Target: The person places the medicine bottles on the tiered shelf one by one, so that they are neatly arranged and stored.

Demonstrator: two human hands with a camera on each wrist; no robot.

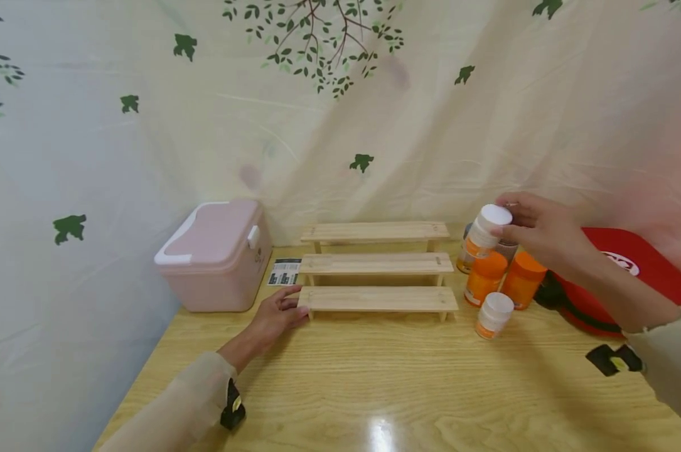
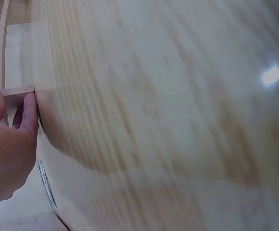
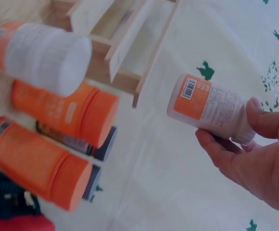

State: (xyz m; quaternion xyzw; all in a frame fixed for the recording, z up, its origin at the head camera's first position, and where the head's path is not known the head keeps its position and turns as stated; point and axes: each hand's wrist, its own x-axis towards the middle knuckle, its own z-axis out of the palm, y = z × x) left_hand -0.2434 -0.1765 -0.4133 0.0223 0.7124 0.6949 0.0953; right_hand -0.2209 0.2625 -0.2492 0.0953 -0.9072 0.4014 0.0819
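My right hand [image 1: 549,229] grips a white pill bottle [image 1: 488,227] with an orange label near its cap, raised above the other bottles; its barcode shows in the right wrist view. Below it stand two orange bottles [image 1: 486,278] and a second white bottle [image 1: 494,315], with dark-capped bottles [image 3: 106,144] partly hidden behind. My left hand [image 1: 279,314] pinches the left end of the lowest step of a three-tier wooden rack [image 1: 378,299]. In the left wrist view, thumb and fingers [image 2: 30,113] lie on either side of that wooden end.
A pink lidded box [image 1: 210,257] stands left of the rack, with a printed sheet [image 1: 285,272] between them. To the right lies a red case [image 1: 651,257] with a black strap. A leaf-patterned curtain [image 1: 317,138] hangs behind the wooden table [image 1: 340,389].
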